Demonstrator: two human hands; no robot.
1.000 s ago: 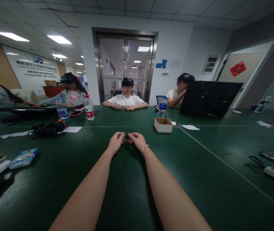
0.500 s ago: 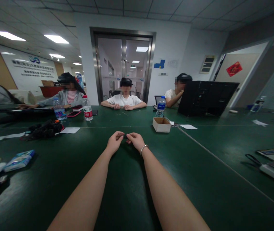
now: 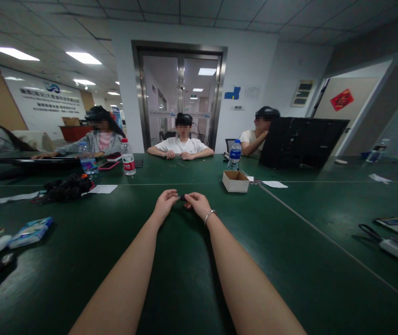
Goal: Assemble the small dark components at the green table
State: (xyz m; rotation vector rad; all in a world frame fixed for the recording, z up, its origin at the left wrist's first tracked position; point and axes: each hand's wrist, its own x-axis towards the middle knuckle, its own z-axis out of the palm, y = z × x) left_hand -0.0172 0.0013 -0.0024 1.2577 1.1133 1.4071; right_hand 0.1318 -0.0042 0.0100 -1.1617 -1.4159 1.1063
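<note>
Both my arms stretch forward over the dark green table. My left hand and my right hand meet at the table's middle, fingers curled in a pinch. Between the fingertips sits a small dark object, too small to name. Each hand grips one end of it. A thin bracelet circles my right wrist. A small open cardboard box stands just beyond my right hand.
Three people sit across the table, a fourth at the far left. Water bottles, a black bundle, a blue packet and a phone lie left. A black monitor stands at right, scissors near the right edge.
My hands have stayed together on the small dark object, with only slight finger shifts. The view has drifted slightly.
</note>
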